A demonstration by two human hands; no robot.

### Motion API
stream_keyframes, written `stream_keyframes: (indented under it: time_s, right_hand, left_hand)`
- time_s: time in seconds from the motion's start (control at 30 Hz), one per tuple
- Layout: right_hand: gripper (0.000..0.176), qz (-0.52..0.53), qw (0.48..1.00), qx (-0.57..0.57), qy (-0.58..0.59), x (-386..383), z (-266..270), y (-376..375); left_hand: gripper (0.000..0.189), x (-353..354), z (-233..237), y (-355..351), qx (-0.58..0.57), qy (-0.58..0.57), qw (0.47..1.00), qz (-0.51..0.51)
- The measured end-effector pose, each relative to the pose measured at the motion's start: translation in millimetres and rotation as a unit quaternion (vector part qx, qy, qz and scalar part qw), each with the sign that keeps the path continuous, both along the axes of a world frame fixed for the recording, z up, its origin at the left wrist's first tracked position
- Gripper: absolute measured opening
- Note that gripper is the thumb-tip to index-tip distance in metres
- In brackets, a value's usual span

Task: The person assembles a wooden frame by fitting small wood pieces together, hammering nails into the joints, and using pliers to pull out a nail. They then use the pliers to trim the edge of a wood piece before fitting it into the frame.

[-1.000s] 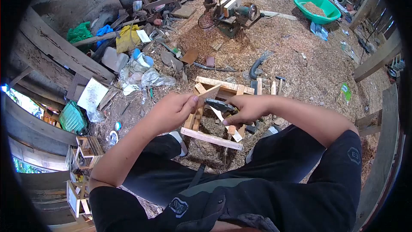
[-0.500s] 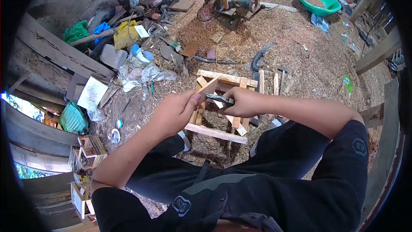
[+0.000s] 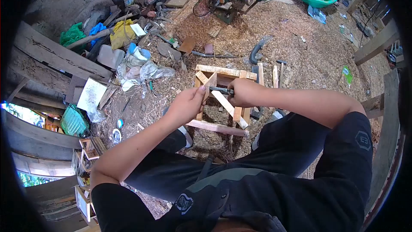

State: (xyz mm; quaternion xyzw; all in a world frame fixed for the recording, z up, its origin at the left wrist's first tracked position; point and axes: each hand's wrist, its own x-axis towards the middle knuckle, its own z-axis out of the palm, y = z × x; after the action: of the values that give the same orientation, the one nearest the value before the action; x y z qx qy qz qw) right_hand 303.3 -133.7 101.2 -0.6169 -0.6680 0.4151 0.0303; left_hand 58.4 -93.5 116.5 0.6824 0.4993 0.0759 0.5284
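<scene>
My left hand (image 3: 187, 104) pinches a short flat piece of wood (image 3: 210, 80) with a slanted, pointed end. From the right, my right hand (image 3: 244, 93) is wrapped round a short dark and silver metal tool (image 3: 222, 90); I cannot tell its exact kind. The tool's tip meets the wood close to my left fingertips. Below both hands, a pale wooden frame (image 3: 216, 128) of several bars lies on the ground between my feet. One loose-looking slat (image 3: 229, 108) crosses it at a slant, partly covered by my right hand.
A hammer (image 3: 281, 71) and a wooden strip (image 3: 275, 77) lie right of the frame. Farther off stand a machine with a handwheel (image 3: 234, 4) and a green basin (image 3: 316, 2) holding shavings. Plastic bags (image 3: 143, 71) and scrap lie at left. Shavings cover the floor.
My right hand has shifted slightly right and up with the tool, now gripping with its knuckles upward. The left hand still holds the wood, and the view has tilted slightly.
</scene>
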Motion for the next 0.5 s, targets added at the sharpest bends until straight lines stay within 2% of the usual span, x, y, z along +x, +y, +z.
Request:
stream_keyframes:
  time_s: [0.1, 0.17, 0.2, 0.23, 0.3, 0.33, 0.37, 0.4, 0.43, 0.5]
  right_hand:
    - [0.029, -0.003, 0.998, 0.061, -0.021, -1.3, -20.8, 3.7]
    - [0.034, 0.007, 0.996, 0.033, -0.084, -4.4, -50.3, 17.4]
    - [0.031, 0.002, 0.997, 0.023, -0.075, -5.5, -45.5, 17.8]
    - [0.029, 0.018, 0.993, 0.066, -0.094, -6.4, -52.4, 17.1]
    - [0.027, 0.039, 0.988, 0.054, -0.139, -9.6, -62.5, 25.3]
    - [0.027, 0.037, 0.987, 0.059, -0.144, -8.0, -57.7, 26.9]
    - [0.023, 0.037, 0.979, 0.132, -0.151, -7.1, -52.5, 27.2]
    - [0.021, 0.036, 0.965, 0.205, -0.158, -5.5, -52.4, 28.2]
    - [0.021, 0.031, 0.964, 0.209, -0.161, -5.1, -54.9, 30.8]
    - [0.022, -0.047, 0.954, 0.249, -0.158, -3.8, -51.9, 42.5]
  left_hand:
    - [0.056, 1.4, -11.1, 10.0, -0.037, 0.024, 0.999, 0.01]
    - [0.054, 4.3, -4.9, 8.3, -0.038, 0.029, 0.999, -0.005]
    - [0.053, 5.7, -8.5, 8.2, -0.081, 0.027, 0.996, 0.036]
    - [0.052, 6.2, -15.6, 9.4, -0.121, 0.021, 0.989, 0.078]
    - [0.048, 3.1, -43.1, 23.2, -0.127, 0.01, 0.989, 0.078]
    - [0.046, -1.3, -54.8, 36.7, -0.32, -0.023, 0.936, 0.143]
    - [0.044, -3.0, -57.7, 42.7, -0.5, -0.053, 0.841, 0.201]
    - [0.042, 2.1, -50.1, 37.1, -0.485, -0.052, 0.852, 0.19]
    - [0.042, 6.7, -41.8, 33.9, -0.481, -0.051, 0.856, 0.184]
    - [0.04, 15.8, -23.6, 36.4, -0.315, -0.056, 0.929, 0.188]
